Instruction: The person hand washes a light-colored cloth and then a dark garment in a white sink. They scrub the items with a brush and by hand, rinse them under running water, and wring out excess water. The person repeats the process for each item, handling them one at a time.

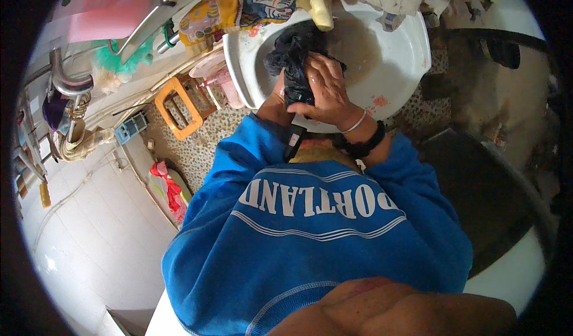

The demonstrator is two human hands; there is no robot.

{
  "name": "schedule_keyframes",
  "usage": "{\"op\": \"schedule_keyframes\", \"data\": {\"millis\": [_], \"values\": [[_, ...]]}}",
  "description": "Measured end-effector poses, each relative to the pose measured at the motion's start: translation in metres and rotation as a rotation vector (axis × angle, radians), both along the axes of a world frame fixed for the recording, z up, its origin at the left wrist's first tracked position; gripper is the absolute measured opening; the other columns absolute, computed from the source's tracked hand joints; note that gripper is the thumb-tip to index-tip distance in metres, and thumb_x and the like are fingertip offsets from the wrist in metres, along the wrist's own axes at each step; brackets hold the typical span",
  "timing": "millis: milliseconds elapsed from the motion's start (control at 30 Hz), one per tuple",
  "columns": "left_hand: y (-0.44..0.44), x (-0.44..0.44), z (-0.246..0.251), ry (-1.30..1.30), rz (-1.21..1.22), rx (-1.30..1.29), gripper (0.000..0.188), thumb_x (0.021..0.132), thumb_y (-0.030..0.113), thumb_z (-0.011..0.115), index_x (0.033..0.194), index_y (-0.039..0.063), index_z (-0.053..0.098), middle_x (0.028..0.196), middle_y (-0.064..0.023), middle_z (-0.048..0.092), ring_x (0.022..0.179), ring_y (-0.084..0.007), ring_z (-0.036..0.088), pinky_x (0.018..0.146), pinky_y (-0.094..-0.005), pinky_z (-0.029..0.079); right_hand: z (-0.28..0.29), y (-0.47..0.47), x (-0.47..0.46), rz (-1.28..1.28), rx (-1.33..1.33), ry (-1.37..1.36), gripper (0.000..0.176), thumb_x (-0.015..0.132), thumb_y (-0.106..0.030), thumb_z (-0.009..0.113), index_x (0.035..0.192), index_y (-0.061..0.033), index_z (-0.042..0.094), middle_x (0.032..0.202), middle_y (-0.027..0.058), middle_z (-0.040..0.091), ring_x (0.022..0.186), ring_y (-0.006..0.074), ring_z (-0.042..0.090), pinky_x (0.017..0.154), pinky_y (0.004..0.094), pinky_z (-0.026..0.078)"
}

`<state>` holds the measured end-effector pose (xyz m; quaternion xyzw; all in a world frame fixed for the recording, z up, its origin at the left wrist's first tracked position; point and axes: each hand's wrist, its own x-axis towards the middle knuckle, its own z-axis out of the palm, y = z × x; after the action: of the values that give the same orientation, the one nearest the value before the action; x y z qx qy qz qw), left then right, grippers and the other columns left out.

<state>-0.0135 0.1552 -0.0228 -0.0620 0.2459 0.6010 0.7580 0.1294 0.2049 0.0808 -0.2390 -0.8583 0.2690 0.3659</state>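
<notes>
Wet dark cloth (pixel 297 49) lies bunched between my two hands above a white washbasin (pixel 405 80). My right hand (pixel 324 83) presses on it from the right, fingers bent over its side; a pale bracelet and a black band circle that wrist. On the other side my left hand (pixel 276 101) holds the cloth from the left, mostly hidden behind it, and a black strap is at its wrist. Murky water (pixel 358 51) stands in the basin, partly behind the cloth.
Patterned cloths (pixel 268 0) and a pale yellow item (pixel 317 4) hang over the basin's far edge. Left of the basin stand a pink plastic container (pixel 224 83) and a wooden stool (pixel 179 108). A metal rail (pixel 154 13) crosses the upper left. At far right is a dark panel (pixel 474 192).
</notes>
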Motion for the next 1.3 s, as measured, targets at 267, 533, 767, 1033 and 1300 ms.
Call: {"op": "schedule_keyframes", "data": {"millis": [267,533,767,1033,1300], "values": [[-0.007,0.004,-0.04,0.045,0.12,0.051,0.043,0.1,0.042,0.045,0.126,0.009,0.057,0.115,-0.0133,0.066,0.104,-0.0292,0.065,0.094,-0.0466,0.052,-0.009,0.006,-0.021,-0.225,-0.062,0.016,0.032,0.083,-0.033,0.07,0.093,-0.0026,0.064,0.093,0.0157,0.064,0.087,0.0386,0.059,0.074,0.0497,0.044],[-0.019,0.008,0.012,1.258,-0.102,-0.259,0.042,0.096,0.031,0.061,0.121,-0.002,0.059,0.114,-0.014,0.065,0.089,-0.0294,0.066,0.08,-0.0406,0.054,-0.082,0.068,0.006,-0.286,-0.74,-0.154,0.042,0.1,-0.038,0.052,0.103,0.0017,0.064,0.092,0.022,0.068,0.086,0.0387,0.064,0.078,0.0398,0.049],[-0.033,-0.012,0.01,0.694,0.022,-0.53,0.055,0.088,0.038,0.073,0.133,0.012,0.053,0.127,-0.0043,0.059,0.11,-0.0266,0.057,0.084,-0.0423,0.047,-0.152,0.089,0.054,-0.271,-0.236,-0.938,0.086,0.08,-0.061,0.067,0.148,-0.0189,0.038,0.15,0.0159,0.037,0.138,0.0423,0.028,0.107,0.0549,0.036],[-0.003,0.01,0.013,0.337,-0.053,-0.461,0.071,0.084,0.063,0.065,0.136,0.016,0.055,0.134,-0.0087,0.059,0.122,-0.0307,0.055,0.103,-0.0566,0.039,-0.119,0.042,0.025,0.007,-0.453,-0.53,0.046,0.066,-0.027,0.076,0.11,-0.0187,0.069,0.124,0.0105,0.058,0.117,0.0345,0.052,0.094,0.044,0.048],[0.005,-0.014,0.01,-0.086,-0.18,0.15,0.046,0.098,0.045,0.052,0.126,0.01,0.058,0.121,-0.0145,0.062,0.109,-0.029,0.061,0.098,-0.0442,0.048,0.008,-0.002,0.009,0.121,-0.037,-0.032,0.051,0.072,-0.041,0.076,0.113,-0.0145,0.066,0.129,0.0143,0.051,0.122,0.0359,0.048,0.1,0.0523,0.037]]}}
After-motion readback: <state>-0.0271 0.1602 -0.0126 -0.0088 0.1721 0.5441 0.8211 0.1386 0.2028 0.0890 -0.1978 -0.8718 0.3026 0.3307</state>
